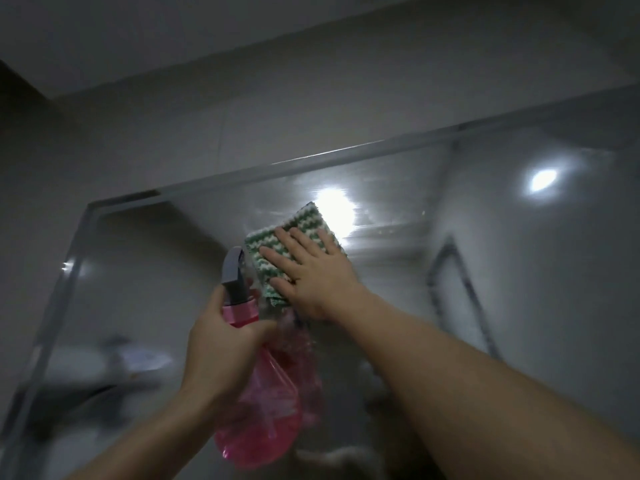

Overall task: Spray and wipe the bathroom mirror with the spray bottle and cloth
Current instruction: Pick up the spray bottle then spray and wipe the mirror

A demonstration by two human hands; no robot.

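Observation:
The bathroom mirror (450, 271) fills the lower right of the view, its bevelled top edge running diagonally above my hands. My right hand (311, 275) lies flat with straight fingers on a green-and-white patterned cloth (304, 221), pressing it against the glass near the upper left part of the mirror. My left hand (218, 344) grips the neck of a pink translucent spray bottle (263, 410) with a grey nozzle, held just left of and below the cloth, close to the glass. The bottle's reflection shows faintly beside it.
Grey tiled wall (242, 116) and ceiling lie above the mirror. Two ceiling lights reflect in the glass, one (334, 202) right above the cloth and one (542, 178) at the right. A blurred shelf or basin reflection (104, 365) sits at the lower left.

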